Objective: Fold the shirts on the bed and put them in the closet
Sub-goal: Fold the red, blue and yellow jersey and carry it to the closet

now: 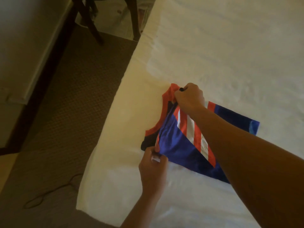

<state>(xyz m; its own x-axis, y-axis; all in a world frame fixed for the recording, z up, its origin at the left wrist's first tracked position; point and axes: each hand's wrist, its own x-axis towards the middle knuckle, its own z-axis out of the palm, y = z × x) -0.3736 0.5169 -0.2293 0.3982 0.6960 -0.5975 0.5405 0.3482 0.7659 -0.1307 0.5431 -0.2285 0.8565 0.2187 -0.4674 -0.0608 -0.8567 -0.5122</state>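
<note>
here, a brown patterned carpet (65, 96) lies left of the white-sheeted bed (213, 55), with dark wooden chair legs (92, 25) and a thin looped cord (49, 193) on it. the blue sleeveless shirt with red trim and red-white stripes (177, 142) lies near the bed's left edge. the right hand (189, 96) pinches its red shoulder strap, forearm crossing the shirt; the left hand (153, 168) pinches the side edge.

One shirt (179, 142), blue with red and white stripes, lies near the left edge of one white bed (230, 55). Two hands hold it, the left hand (153, 168) and the right hand (189, 96). One dark chair (92, 18) and one cord (49, 193) occupy the carpet (65, 96).
</note>
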